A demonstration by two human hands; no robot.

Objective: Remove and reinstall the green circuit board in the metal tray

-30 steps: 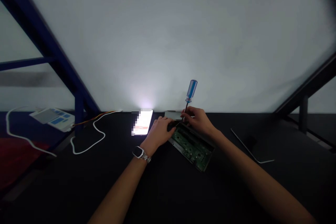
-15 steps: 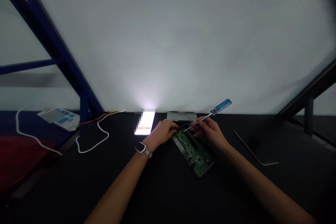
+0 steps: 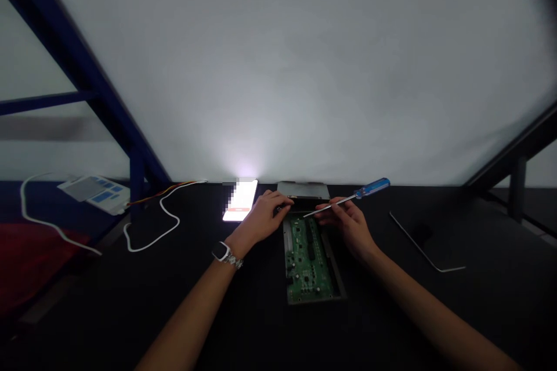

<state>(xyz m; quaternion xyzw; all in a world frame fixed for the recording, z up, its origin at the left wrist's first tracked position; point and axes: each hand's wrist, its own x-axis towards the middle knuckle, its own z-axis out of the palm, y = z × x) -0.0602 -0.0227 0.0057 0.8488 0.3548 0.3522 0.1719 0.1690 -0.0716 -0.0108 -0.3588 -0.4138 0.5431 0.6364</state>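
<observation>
Green circuit board has swung square to us; our right fingers pinch a blue-handled screwdriver, our left fingers curl, hold unclear.

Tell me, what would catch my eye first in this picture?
The brightest thing is a glowing phone lying at the far edge of the dark table. Just right of it, the right hand holds a blue-handled screwdriver over a green circuit board, with the left hand at the board's far end.

the left hand curls palm-down while the right hand pinches inward, both held close together.
</observation>
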